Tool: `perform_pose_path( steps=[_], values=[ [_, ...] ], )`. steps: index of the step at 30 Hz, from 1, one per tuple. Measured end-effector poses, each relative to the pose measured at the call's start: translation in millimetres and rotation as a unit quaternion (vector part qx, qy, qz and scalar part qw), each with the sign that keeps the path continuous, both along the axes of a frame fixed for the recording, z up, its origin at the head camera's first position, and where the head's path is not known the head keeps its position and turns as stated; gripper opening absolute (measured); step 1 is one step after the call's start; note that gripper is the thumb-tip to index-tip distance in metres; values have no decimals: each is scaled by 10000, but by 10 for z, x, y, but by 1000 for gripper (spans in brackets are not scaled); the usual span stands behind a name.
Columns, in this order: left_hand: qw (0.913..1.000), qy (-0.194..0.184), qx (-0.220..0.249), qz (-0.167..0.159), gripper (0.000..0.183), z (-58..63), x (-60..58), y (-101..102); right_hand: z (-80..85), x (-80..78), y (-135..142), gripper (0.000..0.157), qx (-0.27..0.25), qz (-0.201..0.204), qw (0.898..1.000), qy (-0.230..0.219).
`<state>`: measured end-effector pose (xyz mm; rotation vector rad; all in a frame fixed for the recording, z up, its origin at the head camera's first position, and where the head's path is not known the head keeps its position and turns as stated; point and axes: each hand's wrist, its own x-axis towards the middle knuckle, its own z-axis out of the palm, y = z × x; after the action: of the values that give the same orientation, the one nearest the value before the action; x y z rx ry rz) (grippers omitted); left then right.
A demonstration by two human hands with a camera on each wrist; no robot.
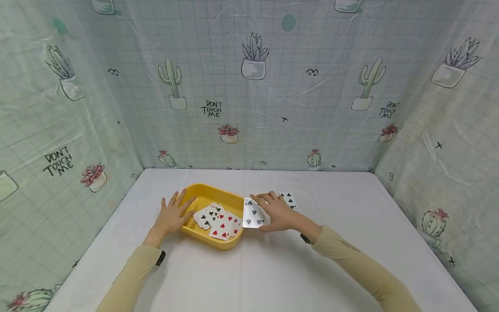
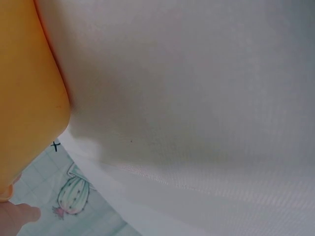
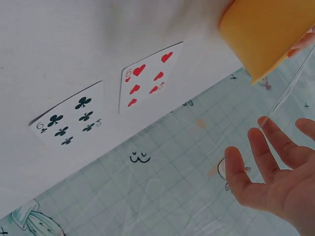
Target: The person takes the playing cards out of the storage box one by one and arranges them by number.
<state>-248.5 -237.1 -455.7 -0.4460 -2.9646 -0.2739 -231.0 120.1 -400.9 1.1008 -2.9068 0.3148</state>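
Observation:
My right hand pinches a spades playing card and holds it up by the right end of a yellow tray. In the right wrist view this card shows nearly edge-on beside the fingertips. My left hand rests on the tray's left side, fingers spread over the rim. Inside the tray lies a loose pile of face-up cards, clubs and hearts. On the table beyond my right hand are a six of clubs and a six of hearts.
A white cloth covers the table. Patterned fabric walls with cactus prints stand at the back and both sides. The right forearm reaches across the table's right half.

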Motion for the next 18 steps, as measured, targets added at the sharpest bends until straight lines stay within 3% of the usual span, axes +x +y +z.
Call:
perform_pose_path(
  steps=[11, 18],
  values=[
    [10000, 71, -6, -12, 50, -14, 11, 6, -121, 72, 206, 91, 156, -59, 9999, 39],
    [10000, 66, 9, -11, 51, -14, -7, -1, -287, 87, 261, 90, 440, 212, 9983, 331]
  ],
)
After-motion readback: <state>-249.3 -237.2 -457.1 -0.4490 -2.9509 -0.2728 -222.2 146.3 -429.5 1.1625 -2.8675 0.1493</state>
